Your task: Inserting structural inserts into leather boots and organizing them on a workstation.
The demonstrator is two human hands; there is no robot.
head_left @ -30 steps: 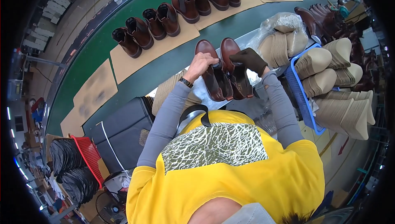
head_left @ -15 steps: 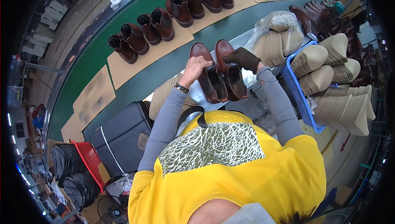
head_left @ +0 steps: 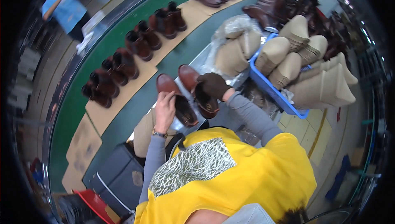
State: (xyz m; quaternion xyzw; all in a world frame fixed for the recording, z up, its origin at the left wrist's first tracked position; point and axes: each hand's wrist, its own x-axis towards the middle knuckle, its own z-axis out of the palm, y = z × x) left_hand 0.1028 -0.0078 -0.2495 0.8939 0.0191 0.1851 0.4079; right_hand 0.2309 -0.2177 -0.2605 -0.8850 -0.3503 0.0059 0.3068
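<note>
A pair of brown leather ankle boots is in front of my chest, toes pointing away from me and openings toward me. My left hand, bare with a dark watch at the wrist, grips the left boot at the outer edge of its opening. My right hand, in a dark glove, is closed over the outer side of the right boot; the glove hides part of its shaft. The boots are slightly apart, above a shiny pale surface. Dark linings show inside both.
Several finished boots line cardboard sheets on the green table. At right, a blue basket holds stacked beige inserts, beside a plastic-wrapped stack. A black case and red basket are lower left. A person stands far left.
The view has swung, so the table and baskets sit further left and the person in blue shows more. Both boots remain in my hands, now a little further apart at the toes.
</note>
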